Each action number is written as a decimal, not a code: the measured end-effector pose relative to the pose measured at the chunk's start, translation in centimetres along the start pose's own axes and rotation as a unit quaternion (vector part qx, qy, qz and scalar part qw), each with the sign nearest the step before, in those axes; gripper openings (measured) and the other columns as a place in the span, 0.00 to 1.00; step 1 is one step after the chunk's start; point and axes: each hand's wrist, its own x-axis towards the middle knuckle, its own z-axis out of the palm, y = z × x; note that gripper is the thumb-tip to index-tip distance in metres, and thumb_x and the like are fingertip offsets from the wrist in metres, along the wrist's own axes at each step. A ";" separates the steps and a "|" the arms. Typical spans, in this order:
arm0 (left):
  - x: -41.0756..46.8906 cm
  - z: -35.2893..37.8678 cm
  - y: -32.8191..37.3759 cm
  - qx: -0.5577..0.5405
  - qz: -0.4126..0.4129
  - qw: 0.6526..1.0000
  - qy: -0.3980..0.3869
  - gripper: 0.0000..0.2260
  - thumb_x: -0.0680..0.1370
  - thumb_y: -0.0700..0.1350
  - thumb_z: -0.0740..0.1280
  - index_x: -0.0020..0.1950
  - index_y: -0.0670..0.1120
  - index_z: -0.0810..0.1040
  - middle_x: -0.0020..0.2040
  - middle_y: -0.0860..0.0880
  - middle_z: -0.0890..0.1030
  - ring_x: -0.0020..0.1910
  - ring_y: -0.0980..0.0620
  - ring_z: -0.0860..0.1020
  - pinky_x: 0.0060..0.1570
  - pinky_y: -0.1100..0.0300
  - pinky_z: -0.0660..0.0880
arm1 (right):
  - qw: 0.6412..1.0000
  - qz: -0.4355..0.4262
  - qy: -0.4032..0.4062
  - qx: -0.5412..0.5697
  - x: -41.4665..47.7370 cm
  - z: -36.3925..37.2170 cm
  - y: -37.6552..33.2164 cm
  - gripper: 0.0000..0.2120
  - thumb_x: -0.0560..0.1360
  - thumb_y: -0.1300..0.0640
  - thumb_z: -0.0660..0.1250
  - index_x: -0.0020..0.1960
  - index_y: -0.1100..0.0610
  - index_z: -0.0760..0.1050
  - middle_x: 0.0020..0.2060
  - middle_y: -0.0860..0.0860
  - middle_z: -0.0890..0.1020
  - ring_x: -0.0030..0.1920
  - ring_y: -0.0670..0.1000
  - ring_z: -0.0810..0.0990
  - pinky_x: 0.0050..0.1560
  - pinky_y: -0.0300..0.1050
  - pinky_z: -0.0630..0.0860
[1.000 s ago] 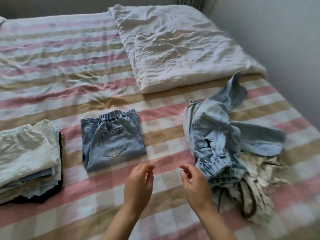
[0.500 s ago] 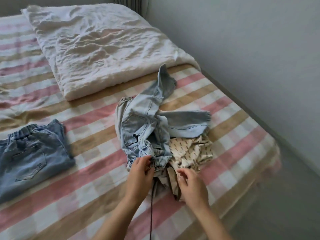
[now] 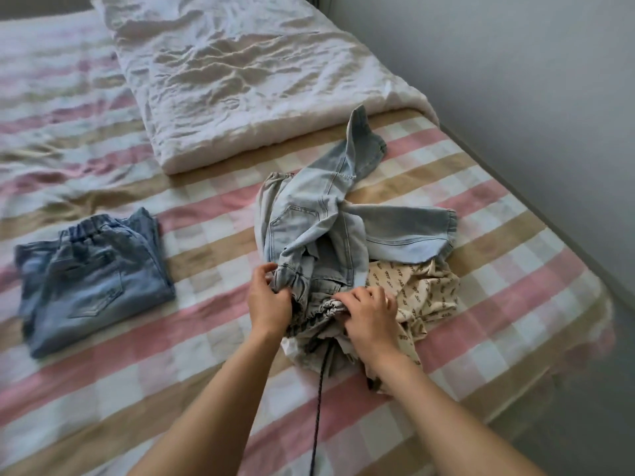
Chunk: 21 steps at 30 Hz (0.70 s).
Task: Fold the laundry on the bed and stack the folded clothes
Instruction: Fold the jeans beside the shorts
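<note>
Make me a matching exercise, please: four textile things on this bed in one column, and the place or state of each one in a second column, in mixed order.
Things
1. darker jeans
2. light blue jeans
3. cream printed garment
4. white quilt

Place or state
a. crumpled, cuff gripped by the left hand
b. wrinkled, at the far end of the bed
c. folded, lying alone at the left
d. partly under the light blue jeans, nearest the right edge

Pairs: 1-c, 2-a, 3-d, 4-b
</note>
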 end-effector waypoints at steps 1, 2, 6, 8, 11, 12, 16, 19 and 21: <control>0.0 -1.4 0.6 -0.045 -0.022 0.999 0.008 0.19 0.72 0.28 0.62 0.60 0.44 0.71 0.51 0.43 0.77 0.38 0.55 0.76 0.33 0.66 0.73 | 1.000 -0.008 0.017 0.011 -0.2 -0.9 -0.6 0.24 0.73 0.65 0.58 0.62 0.44 0.73 0.56 0.44 0.76 0.60 0.52 0.67 0.62 0.49 0.54; 0.1 -3.3 1.7 -0.088 -0.035 0.995 0.018 0.19 0.72 0.27 0.62 0.59 0.43 0.71 0.50 0.42 0.78 0.38 0.55 0.76 0.33 0.66 0.73 | 0.999 -0.019 0.044 0.026 -0.3 -2.3 -1.5 0.22 0.72 0.66 0.60 0.60 0.45 0.76 0.53 0.45 0.78 0.58 0.53 0.69 0.61 0.51 0.55; -0.4 -11.3 7.2 -0.175 -0.022 0.984 0.028 0.20 0.70 0.24 0.62 0.56 0.43 0.72 0.45 0.43 0.77 0.40 0.50 0.76 0.39 0.60 0.75 | 0.982 -0.071 0.146 0.099 -1.2 -10.1 -5.3 0.11 0.74 0.57 0.63 0.53 0.51 0.81 0.45 0.48 0.80 0.50 0.56 0.74 0.56 0.54 0.63; -1.4 -15.5 10.5 -0.189 -0.006 0.982 0.026 0.20 0.71 0.25 0.63 0.53 0.46 0.71 0.45 0.42 0.77 0.40 0.49 0.77 0.39 0.57 0.75 | 0.970 -0.112 0.178 0.124 -1.9 -15.0 -7.5 0.16 0.74 0.47 0.57 0.51 0.52 0.80 0.44 0.47 0.80 0.48 0.54 0.73 0.54 0.53 0.64; -3.7 -20.4 14.8 -0.230 0.011 0.973 0.022 0.19 0.72 0.25 0.63 0.52 0.48 0.72 0.44 0.41 0.77 0.39 0.49 0.77 0.33 0.61 0.76 | 0.956 -0.154 0.209 0.133 -3.3 -21.5 -10.5 0.11 0.72 0.52 0.63 0.50 0.53 0.80 0.44 0.47 0.79 0.49 0.54 0.73 0.55 0.55 0.64; -4.8 -22.0 16.2 -0.248 0.019 0.968 0.020 0.19 0.72 0.25 0.62 0.52 0.47 0.72 0.43 0.41 0.77 0.38 0.48 0.77 0.31 0.63 0.77 | 0.952 -0.164 0.220 0.134 -3.9 -23.4 -11.6 0.09 0.71 0.55 0.67 0.50 0.53 0.80 0.43 0.46 0.79 0.49 0.54 0.74 0.57 0.54 0.63; -9.1 -27.1 20.6 -0.280 0.060 0.958 0.026 0.19 0.72 0.25 0.63 0.56 0.44 0.72 0.41 0.41 0.77 0.34 0.48 0.76 0.25 0.66 0.75 | 0.940 -0.188 0.234 0.162 -6.7 -29.6 -15.4 0.11 0.71 0.57 0.63 0.50 0.55 0.80 0.43 0.46 0.77 0.49 0.52 0.72 0.59 0.58 0.61; -12.5 -30.6 22.7 -0.289 0.076 0.954 0.033 0.17 0.73 0.27 0.64 0.57 0.44 0.71 0.42 0.41 0.78 0.35 0.48 0.77 0.28 0.63 0.76 | 0.935 -0.194 0.228 0.190 -9.5 -32.4 -18.0 0.13 0.70 0.58 0.60 0.50 0.57 0.80 0.43 0.49 0.78 0.49 0.56 0.73 0.60 0.61 0.61; -14.7 -32.8 23.4 -0.286 0.080 0.954 0.039 0.17 0.73 0.28 0.65 0.57 0.44 0.70 0.42 0.42 0.78 0.37 0.48 0.77 0.30 0.62 0.76 | 0.927 -0.211 0.224 0.215 -11.5 -33.3 -19.5 0.12 0.70 0.59 0.60 0.49 0.58 0.79 0.42 0.47 0.76 0.47 0.55 0.73 0.58 0.62 0.65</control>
